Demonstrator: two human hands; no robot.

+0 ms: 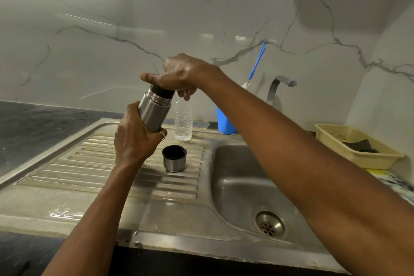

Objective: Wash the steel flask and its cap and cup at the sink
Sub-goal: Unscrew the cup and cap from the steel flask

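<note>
My left hand [134, 141] is wrapped round the lower body of the cylindrical brushed-steel flask [154, 112], holding it tilted above the ribbed steel drainboard [89, 163]. My right hand [179, 74] clamps from above on its black screw cap [162, 91], thumb and fingers curled round it. The small steel cup [174, 159] with a dark lining stands mouth-up on the drainboard just left of the sink basin [235, 186], near a clear plastic water bottle [183, 119] and a blue plastic tumbler [225, 123].
</note>
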